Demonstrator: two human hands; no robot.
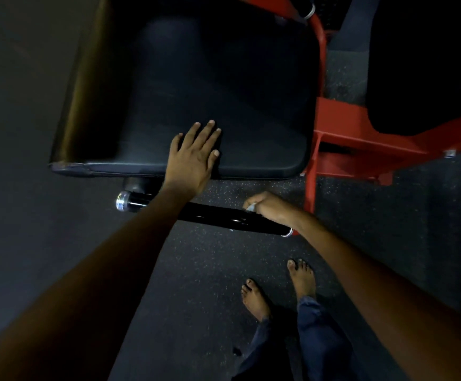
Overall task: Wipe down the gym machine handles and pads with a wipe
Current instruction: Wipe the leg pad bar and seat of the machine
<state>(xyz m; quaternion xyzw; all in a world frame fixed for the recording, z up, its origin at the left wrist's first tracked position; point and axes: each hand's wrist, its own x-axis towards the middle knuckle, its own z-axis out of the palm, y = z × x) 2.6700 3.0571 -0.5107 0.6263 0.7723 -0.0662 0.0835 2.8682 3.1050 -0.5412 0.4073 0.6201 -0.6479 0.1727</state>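
Note:
A large black seat pad (223, 86) fills the upper middle of the head view. My left hand (195, 154) lies flat on its near edge with the fingers spread. Below the pad runs a glossy black roller handle (215, 215) with chrome end caps. My right hand (269, 209) is curled over the right part of this handle and pinches a small white wipe (251, 207) against it. Most of the wipe is hidden under the fingers.
The red machine frame (342, 138) stands to the right of the pad, with another black pad (427, 64) beyond it. Dark speckled rubber floor (196, 284) lies below. My bare feet (278, 287) stand near the handle.

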